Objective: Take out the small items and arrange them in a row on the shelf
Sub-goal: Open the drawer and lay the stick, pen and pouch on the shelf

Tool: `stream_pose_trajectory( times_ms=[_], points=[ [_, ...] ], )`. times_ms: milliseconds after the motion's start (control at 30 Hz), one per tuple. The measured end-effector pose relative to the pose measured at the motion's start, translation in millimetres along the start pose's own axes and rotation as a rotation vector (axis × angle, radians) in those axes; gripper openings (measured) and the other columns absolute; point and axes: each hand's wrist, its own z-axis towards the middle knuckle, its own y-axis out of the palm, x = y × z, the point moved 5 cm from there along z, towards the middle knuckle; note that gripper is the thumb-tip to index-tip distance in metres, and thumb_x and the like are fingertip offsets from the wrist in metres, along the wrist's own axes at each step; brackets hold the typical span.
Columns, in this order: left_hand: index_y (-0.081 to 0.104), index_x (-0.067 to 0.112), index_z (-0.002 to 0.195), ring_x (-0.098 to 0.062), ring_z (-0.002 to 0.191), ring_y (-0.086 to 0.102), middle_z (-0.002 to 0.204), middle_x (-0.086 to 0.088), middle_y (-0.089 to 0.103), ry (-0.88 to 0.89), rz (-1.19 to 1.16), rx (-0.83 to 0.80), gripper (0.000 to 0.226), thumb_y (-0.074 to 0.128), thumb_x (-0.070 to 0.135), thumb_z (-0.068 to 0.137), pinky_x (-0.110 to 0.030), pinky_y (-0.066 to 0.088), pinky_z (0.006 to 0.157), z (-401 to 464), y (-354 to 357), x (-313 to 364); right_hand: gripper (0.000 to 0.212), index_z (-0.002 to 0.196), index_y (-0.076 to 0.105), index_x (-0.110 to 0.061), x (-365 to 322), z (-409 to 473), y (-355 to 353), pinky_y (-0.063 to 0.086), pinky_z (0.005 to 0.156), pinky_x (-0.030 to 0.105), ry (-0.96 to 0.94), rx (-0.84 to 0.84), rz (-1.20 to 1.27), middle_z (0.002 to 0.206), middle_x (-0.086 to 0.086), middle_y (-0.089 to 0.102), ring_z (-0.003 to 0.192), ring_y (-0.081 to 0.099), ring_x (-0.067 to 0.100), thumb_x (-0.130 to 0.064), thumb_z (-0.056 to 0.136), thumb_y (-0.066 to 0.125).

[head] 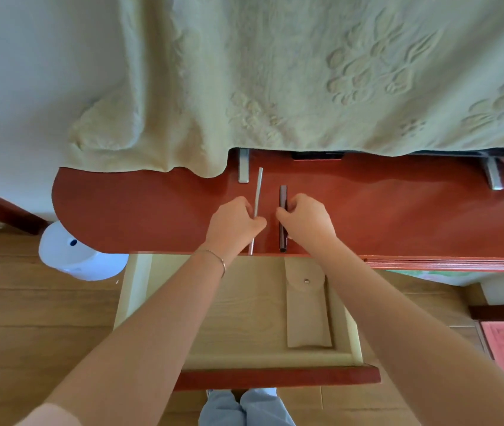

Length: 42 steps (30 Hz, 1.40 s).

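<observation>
Left hand point(234, 222): pinches silver rod point(257, 192). Right hand point(304, 221): grips dark bar point(283, 196). Both lie parallel, near each other on red shelf point(152, 210), seemingly to form a row. Beige pouch point(306, 315) rests in open drawer point(135, 287).

light: soft, even daylight | shadows: faint | focus: slightly soft | edges: wide-angle bowing

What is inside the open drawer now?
The drawer holds one beige snap-button pouch along its right side. The forearms cover part of the drawer floor, so anything beneath them stays unseen.
</observation>
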Motion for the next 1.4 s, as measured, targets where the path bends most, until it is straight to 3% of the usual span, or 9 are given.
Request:
stream_pose_trajectory(
  times_ms=[233,767,967,1067,1200,1333,1400],
  points=[
    [0.058,0.012,0.084,-0.021,0.078,0.059,0.080,0.000,0.063,-0.143,-0.001,-0.029,0.018,0.057,0.029,0.077,-0.028,0.040,0.060,38,23,-9,0.023,0.096,0.056,-0.008,2,44,8,0.042,0.059,0.027,0.027,-0.014,-0.072,0.085,0.007,0.063,0.076,0.063,0.026,-0.028,0.088,0.052],
    [0.059,0.009,0.093,-0.023,0.078,0.067,0.081,-0.006,0.069,-0.158,0.093,-0.005,0.028,0.057,0.034,0.079,-0.032,0.052,0.074,67,30,-12,0.024,0.087,0.047,-0.010,2,64,23,0.029,0.043,0.022,0.033,0.001,-0.124,0.066,-0.002,0.045,0.065,0.051,0.022,-0.032,0.089,0.056],
    [0.056,0.010,0.095,-0.023,0.076,0.067,0.083,-0.003,0.067,-0.160,0.036,-0.010,0.030,0.058,0.035,0.079,-0.034,0.053,0.073,56,24,-9,0.033,0.089,0.047,-0.009,0,56,18,0.032,0.045,0.024,0.053,0.009,-0.090,0.067,0.000,0.048,0.066,0.052,0.023,-0.040,0.086,0.058],
    [0.052,0.016,0.091,-0.016,0.070,0.062,0.073,0.003,0.064,-0.094,0.016,0.050,0.019,0.056,0.034,0.083,-0.029,0.048,0.062,36,14,-5,0.035,0.100,0.050,-0.010,4,37,3,0.043,0.058,0.029,0.021,0.081,-0.059,0.082,0.002,0.057,0.075,0.057,0.023,-0.043,0.089,0.053],
    [0.053,0.023,0.083,-0.016,0.070,0.061,0.072,0.007,0.064,0.042,-0.008,0.130,0.012,0.054,0.035,0.086,-0.031,0.051,0.063,-7,12,2,0.021,0.099,0.047,-0.018,24,-10,-16,0.046,0.059,0.030,-0.034,0.192,0.031,0.073,-0.007,0.054,0.065,0.057,0.017,-0.037,0.091,0.050],
    [0.058,0.022,0.083,-0.008,0.059,0.055,0.072,0.012,0.059,0.109,-0.014,0.001,0.014,0.054,0.035,0.088,-0.024,0.043,0.053,-46,43,-5,0.004,0.092,0.051,-0.021,63,-62,-7,0.039,0.053,0.025,0.008,0.230,0.141,0.071,-0.010,0.054,0.062,0.052,0.010,-0.023,0.089,0.053],
    [0.060,0.019,0.090,-0.011,0.066,0.058,0.084,0.008,0.064,0.069,-0.010,-0.132,0.018,0.051,0.034,0.090,-0.026,0.043,0.057,-58,69,-18,0.006,0.093,0.054,-0.022,89,-79,11,0.037,0.053,0.023,0.118,0.162,0.161,0.075,-0.010,0.055,0.067,0.053,0.012,-0.022,0.088,0.051]
  ],
)
